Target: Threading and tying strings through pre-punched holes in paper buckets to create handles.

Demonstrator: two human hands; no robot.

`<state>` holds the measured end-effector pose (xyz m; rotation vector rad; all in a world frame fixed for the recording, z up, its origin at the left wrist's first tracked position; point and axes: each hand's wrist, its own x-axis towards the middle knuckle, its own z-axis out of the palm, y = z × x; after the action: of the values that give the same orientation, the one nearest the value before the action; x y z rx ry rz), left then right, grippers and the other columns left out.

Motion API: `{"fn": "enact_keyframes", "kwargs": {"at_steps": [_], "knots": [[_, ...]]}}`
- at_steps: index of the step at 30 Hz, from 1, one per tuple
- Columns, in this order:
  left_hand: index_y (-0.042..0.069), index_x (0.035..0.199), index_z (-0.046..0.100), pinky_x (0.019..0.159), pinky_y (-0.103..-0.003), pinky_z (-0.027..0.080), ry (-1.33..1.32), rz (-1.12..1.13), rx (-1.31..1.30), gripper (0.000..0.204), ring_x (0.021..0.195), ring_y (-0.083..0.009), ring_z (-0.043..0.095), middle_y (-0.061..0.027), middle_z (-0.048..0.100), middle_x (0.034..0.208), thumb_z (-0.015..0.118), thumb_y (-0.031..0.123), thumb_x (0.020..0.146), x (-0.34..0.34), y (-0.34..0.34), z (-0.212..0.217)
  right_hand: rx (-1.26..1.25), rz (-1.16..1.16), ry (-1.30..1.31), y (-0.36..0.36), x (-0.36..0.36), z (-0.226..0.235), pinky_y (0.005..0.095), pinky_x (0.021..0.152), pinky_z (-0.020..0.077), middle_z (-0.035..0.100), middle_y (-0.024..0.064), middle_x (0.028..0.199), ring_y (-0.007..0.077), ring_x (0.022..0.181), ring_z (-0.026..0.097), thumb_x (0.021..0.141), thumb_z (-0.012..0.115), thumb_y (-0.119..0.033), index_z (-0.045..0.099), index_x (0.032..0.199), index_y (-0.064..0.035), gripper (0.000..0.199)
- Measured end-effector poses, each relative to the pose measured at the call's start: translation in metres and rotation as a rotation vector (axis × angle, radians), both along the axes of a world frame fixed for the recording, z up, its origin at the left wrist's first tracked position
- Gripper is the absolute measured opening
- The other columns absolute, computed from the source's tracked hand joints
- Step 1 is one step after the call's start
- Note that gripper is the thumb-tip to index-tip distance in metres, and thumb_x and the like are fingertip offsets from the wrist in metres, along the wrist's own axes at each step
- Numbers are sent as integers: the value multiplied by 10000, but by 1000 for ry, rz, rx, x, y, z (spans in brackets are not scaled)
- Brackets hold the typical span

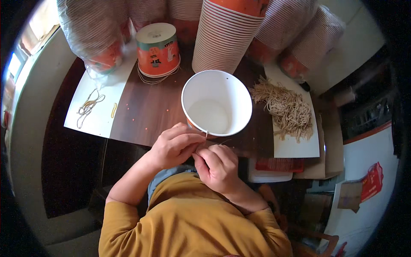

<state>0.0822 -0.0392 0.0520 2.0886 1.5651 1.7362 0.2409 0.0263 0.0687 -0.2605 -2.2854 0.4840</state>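
Observation:
A large paper bucket (216, 103), white inside, stands tilted toward me at the near edge of the table, with a small hole showing in its far wall. A thin beige string (206, 134) crosses its near rim. My left hand (176, 145) is closed in a pinch beside that rim, fingertips at the string. Just to its right, my right hand (217, 166) is also closed, thumb against fingers, with a thin strand end by its knuckles. Both hands appear to grip the string below the rim; their fingertips partly hide it.
Behind stands a tall stack of paper buckets (227, 38), with plastic-wrapped stacks (92, 34) beyond. An upturned orange bucket (157, 53) has string round its base. A tangled string bundle (287, 109) lies right, a loose looped cord (89, 107) left.

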Motion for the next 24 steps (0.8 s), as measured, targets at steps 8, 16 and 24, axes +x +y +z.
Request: {"fn": "enact_keyframes", "kwargs": {"at_steps": [8,16,24], "knots": [[11,949,635,661,-338,510,-25,13,-10,231,740,-250,632,-105,653,841,682,-53,733,2,-2,4,-104,-12,-41,1,3,-12,365,661,505,649,120,867,292,740,631,755,687,-25,634,868,-26,125],[6,994,633,660,-337,501,267,-47,81,315,752,-234,619,-100,636,928,711,-29,690,-9,0,6,-50,142,-48,2,1,-3,381,692,487,627,106,847,289,759,612,748,695,-72,643,871,-31,139],[12,964,630,648,-331,493,339,4,200,283,740,-202,625,-84,636,914,735,42,702,-7,3,-2,-119,-14,14,25,22,22,375,688,473,600,95,843,274,749,590,748,739,-203,601,892,-49,252]]}}
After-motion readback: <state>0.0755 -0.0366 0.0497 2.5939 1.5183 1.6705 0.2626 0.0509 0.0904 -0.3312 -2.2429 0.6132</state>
